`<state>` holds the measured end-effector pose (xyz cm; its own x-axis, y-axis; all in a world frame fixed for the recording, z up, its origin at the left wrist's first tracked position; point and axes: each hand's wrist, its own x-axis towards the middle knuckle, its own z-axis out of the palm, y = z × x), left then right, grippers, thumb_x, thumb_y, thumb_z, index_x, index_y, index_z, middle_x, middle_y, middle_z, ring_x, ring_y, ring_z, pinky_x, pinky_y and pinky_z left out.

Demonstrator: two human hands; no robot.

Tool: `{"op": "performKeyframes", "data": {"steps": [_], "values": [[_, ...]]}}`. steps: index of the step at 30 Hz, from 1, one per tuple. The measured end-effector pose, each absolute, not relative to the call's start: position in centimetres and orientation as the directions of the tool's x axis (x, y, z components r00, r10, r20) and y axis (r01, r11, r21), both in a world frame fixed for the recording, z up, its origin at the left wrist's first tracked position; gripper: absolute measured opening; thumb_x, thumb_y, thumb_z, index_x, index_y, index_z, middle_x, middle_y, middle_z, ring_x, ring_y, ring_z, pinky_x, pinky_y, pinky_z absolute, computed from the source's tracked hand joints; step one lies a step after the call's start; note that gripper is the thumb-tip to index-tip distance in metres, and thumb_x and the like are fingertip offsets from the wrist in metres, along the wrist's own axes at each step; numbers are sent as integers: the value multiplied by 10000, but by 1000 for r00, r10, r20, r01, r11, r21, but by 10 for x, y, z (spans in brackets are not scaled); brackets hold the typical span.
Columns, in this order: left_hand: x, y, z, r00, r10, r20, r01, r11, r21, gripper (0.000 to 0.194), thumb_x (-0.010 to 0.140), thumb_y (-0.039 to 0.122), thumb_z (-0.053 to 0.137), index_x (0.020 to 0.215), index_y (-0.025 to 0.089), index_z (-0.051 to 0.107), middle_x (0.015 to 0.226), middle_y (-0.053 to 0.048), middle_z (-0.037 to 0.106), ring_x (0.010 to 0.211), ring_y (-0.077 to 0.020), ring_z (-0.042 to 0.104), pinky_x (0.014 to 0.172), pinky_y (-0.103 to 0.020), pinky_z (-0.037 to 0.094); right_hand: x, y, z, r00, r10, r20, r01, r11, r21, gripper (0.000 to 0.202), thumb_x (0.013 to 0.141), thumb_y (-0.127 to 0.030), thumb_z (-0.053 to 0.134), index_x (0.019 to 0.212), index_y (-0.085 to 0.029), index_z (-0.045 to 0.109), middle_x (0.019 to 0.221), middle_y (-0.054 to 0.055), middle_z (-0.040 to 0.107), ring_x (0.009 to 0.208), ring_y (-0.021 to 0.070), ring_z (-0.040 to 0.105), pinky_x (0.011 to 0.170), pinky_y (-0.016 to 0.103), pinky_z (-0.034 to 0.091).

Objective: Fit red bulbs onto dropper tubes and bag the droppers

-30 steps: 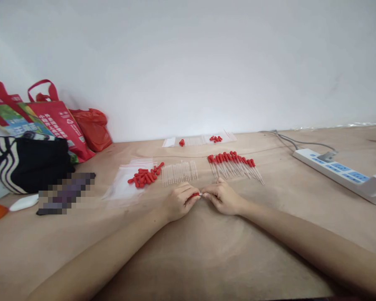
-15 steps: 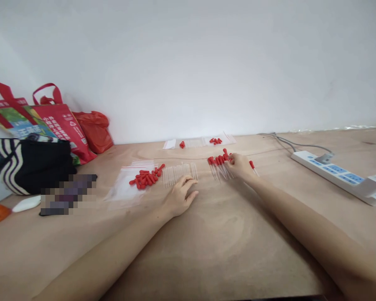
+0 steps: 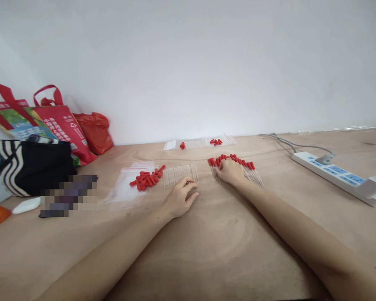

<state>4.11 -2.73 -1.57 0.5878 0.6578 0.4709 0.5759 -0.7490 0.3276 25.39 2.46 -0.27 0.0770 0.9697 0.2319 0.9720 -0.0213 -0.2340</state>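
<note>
My left hand (image 3: 182, 198) rests on the table with its fingers loosely curved and apart, holding nothing. Just beyond its fingertips lies a row of clear thin tubes (image 3: 178, 174). To the left of them is a pile of red rubber bulbs (image 3: 146, 180), partly on clear zip bags (image 3: 122, 188). On the right, several droppers (image 3: 253, 174) with red bulbs lie side by side, bulbs toward the wall. My right hand (image 3: 231, 170) is over the left part of this row, its fingers closed around a dropper's tube; the hand hides some of the tubes.
Near the wall lie a small bag with red bulbs (image 3: 216, 142) and one red bulb cluster (image 3: 182, 146). A white power strip (image 3: 329, 169) with a grey cable stands at right. Shopping bags (image 3: 62, 125), a black bag (image 3: 40, 165) and a white object (image 3: 26, 205) are at left.
My right hand has moved left and nearer to me along the droppers, uncovering the right part of the row. My left hand stays nearly where it was.
</note>
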Motion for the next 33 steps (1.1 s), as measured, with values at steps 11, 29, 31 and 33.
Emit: {"op": "performKeyframes", "data": {"steps": [11, 29, 31, 33], "values": [[41, -28, -18, 566, 663, 490, 636, -729, 251, 135, 793, 213, 483, 900, 166, 550, 971, -76, 505, 897, -186, 504, 786, -329, 425, 238, 34, -2, 196, 969, 150, 964, -163, -208, 381, 804, -375, 356, 855, -140, 651, 908, 157, 642, 826, 263, 603, 635, 317, 409], [-35, 17, 0, 65, 863, 501, 997, -41, -59, 240, 738, 389, 496, 740, 189, 629, 892, -89, 566, 919, -277, 455, 763, -416, 280, 187, 21, -3, 18, 987, 160, 960, 27, -279, 375, 785, -424, 381, 845, -158, 639, 868, 136, 649, 825, 246, 600, 656, 329, 404], [-34, 20, -3, 93, 854, 512, 994, -52, -94, 224, 742, 357, 486, 741, 183, 627, 894, -90, 573, 907, -274, 462, 763, -416, 281, 183, 27, -2, 32, 991, 126, 957, 6, -290, 363, 775, -402, 395, 854, -147, 642, 883, 144, 647, 836, 254, 600, 654, 333, 409], [-33, 22, -5, 102, 839, 534, 993, -49, -112, 198, 734, 322, 487, 732, 175, 620, 887, -90, 580, 894, -273, 470, 766, -419, 286, 180, 31, -2, 41, 995, 95, 959, -12, -284, 348, 769, -373, 402, 870, -141, 642, 895, 149, 646, 842, 260, 599, 652, 333, 413]]}}
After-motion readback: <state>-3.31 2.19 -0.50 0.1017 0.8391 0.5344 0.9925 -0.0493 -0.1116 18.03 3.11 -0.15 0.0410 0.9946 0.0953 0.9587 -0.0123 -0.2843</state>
